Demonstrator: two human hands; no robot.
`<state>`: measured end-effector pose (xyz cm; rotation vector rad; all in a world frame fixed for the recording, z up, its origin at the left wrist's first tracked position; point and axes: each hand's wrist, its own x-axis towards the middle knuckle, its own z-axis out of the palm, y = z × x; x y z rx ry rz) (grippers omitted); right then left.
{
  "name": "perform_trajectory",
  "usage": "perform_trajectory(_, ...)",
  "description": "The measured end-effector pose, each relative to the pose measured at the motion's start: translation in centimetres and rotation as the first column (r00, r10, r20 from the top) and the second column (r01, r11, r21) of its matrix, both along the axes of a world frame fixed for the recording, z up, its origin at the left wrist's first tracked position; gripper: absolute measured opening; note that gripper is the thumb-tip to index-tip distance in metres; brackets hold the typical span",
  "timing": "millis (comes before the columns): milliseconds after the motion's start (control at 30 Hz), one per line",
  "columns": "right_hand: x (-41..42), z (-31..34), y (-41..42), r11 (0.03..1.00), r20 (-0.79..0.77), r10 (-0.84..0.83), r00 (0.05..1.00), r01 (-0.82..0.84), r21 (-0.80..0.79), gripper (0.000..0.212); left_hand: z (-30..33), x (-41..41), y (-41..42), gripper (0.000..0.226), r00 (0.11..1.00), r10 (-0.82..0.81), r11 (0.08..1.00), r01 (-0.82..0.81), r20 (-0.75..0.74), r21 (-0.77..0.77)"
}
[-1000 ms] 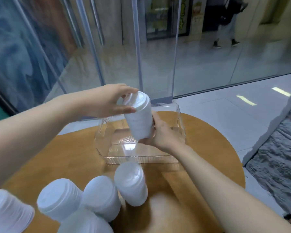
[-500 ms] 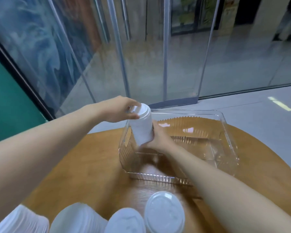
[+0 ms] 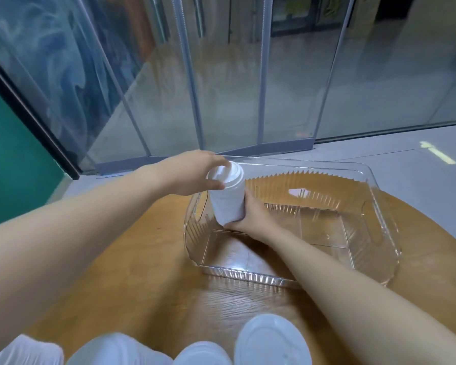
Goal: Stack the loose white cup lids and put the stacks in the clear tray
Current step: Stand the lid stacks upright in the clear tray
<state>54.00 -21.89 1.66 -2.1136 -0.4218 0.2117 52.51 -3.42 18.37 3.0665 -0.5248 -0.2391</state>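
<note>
A tall stack of white cup lids stands inside the clear tray, in its far left corner. My left hand grips the top of the stack from the left. My right hand grips the stack's lower part from the right, reaching over the tray's near wall. Several more white lid stacks stand along the near edge of the round wooden table, cut off by the frame.
The tray's ribbed walls have a handle cut-out on the right side. Glass panels with metal posts rise just behind the table. Grey floor shows past the table's right edge.
Both hands have carried the stack down and to the left into the tray's far left corner. My view has tilted, so the near stacks sit lower in the frame.
</note>
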Motion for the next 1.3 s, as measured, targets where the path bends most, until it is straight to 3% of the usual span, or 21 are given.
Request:
perform_trajectory(133,-0.1,0.5,0.2,0.990,0.093,-0.044,0.995,0.056,-0.132,0.097,-0.3,-0.2,-0.2,0.053,1.000,0.007,1.000,-0.007,0.006,-0.024)
perform_trajectory(267,-0.4,1.8,-0.4,0.977,0.087,-0.018,0.996,0.036,-0.209,0.097,-0.6,-0.7,-0.3,0.055,0.999,0.018,1.000,-0.018,0.031,0.009)
perform_trajectory(400,-2.1,4.2,-2.6,0.969,0.105,-0.025,0.994,0.049,-0.241,0.101,0.8,-2.8,-0.1,0.075,0.999,0.013,1.000,-0.014,0.034,0.017)
perform_trajectory(500,-4.8,5.3,-5.4,0.978,0.192,-0.011,0.981,0.051,-0.203,0.078,2.2,-5.5,-0.1,0.085,0.999,0.017,0.999,-0.019,0.036,0.040)
perform_trajectory(633,-10.0,6.7,-8.9,0.985,0.241,-0.051,0.969,0.088,-0.146,0.057,4.0,-10.5,-1.3,0.081,0.999,0.046,0.997,-0.047,0.013,0.066)
perform_trajectory(833,-17.4,8.0,-13.2,0.997,0.248,-0.067,0.966,0.077,-0.027,0.032,6.4,-19.9,-6.3,0.083,0.997,-0.053,0.998,0.051,-0.053,-0.044)
perform_trajectory(1000,-23.3,6.2,-15.9,1.000,0.120,-0.009,0.993,0.010,-0.008,0.055,5.7,-26.4,-8.2,0.065,0.964,-0.263,0.958,0.266,0.046,-0.104)
perform_trajectory(1200,-27.9,1.3,-15.3,0.997,-0.159,0.073,0.985,-0.078,-0.024,0.093,3.1,-27.4,-9.0,0.073,0.984,-0.175,0.983,0.173,-0.023,-0.068)
perform_trajectory(1300,-28.0,-1.3,-14.4,0.998,-0.131,0.023,0.991,-0.030,-0.055,0.107,2.0,-27.3,-9.7,0.075,0.989,-0.140,0.990,0.139,-0.039,-0.038)
